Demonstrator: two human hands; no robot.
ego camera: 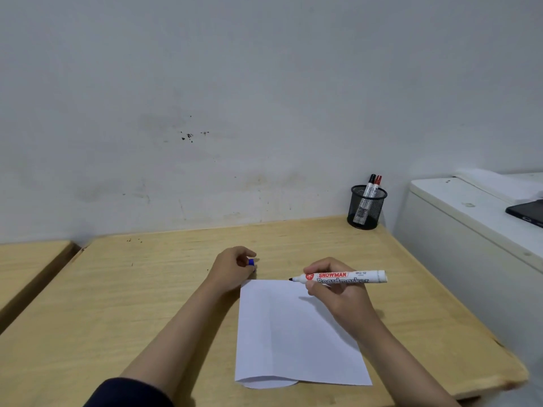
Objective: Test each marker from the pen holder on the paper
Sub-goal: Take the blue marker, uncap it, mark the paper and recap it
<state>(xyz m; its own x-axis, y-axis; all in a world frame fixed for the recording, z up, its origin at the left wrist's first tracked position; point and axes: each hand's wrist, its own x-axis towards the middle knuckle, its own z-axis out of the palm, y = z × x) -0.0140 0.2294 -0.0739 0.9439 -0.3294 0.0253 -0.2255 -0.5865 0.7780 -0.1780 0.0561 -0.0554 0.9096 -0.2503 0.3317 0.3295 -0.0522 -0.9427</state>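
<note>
A white sheet of paper (293, 333) lies on the wooden table (147, 289) in front of me. My right hand (338, 298) grips an uncapped white board marker (343, 276), held nearly level, its dark tip at the paper's far edge. My left hand (235, 265) rests on the table by the paper's far left corner, fingers closed on the blue cap (251, 262). A black mesh pen holder (366, 207) stands at the table's far right corner against the wall, holding a black-capped marker (369, 185) and a red-capped marker (376, 185).
A white cabinet (470, 230) borders the table on the right, with a dark device (527, 212) on top. A second wooden table (26, 265) stands to the left across a narrow gap. The wall runs right behind the table.
</note>
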